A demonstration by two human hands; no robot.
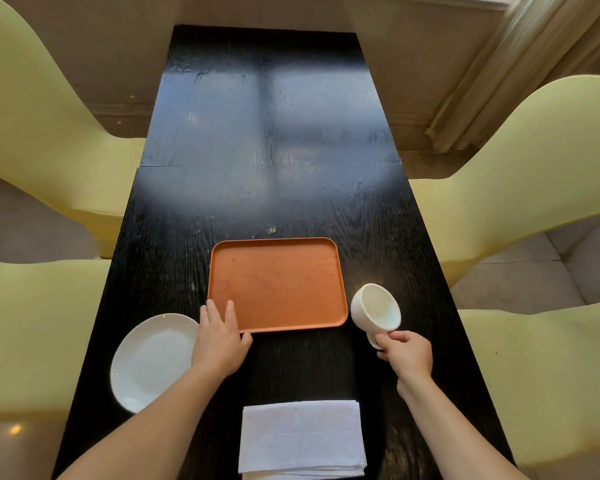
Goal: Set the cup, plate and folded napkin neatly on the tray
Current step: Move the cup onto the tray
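**Cup in my right hand, left hand on the tray**

Nearest to me lies the napkin (302,438), white and folded into a rectangle, flat on the table (264,140) between my two forearms, well short of the tray (284,282). Its layered edges show along the near side

My right hand (407,355) is closed on the cup (376,311): thumb and fingers pinch it low at its near side, where a handle seems to be, though my fingers hide most of that part. I hold the white cup tilted, its mouth turned up and toward me so that I see inside; nothing shows in it. It hangs just beside the tray's near right corner, outside the rim, and I cannot tell whether its base touches the table

My left hand (220,337) lies spread at the tray's near left corner. The fingers rest flat over the rim onto the orange floor and the thumb sits along the near edge; it grips nothing, only presses there

That tray stands square to the table's length, with nothing on it. Left of it the plate (149,362), white and round, sits on the table, its right rim just beside my left wrist and partly hidden under it, apart from the tray

Pale yellow chairs (35,126) stand along both sides of the dark table
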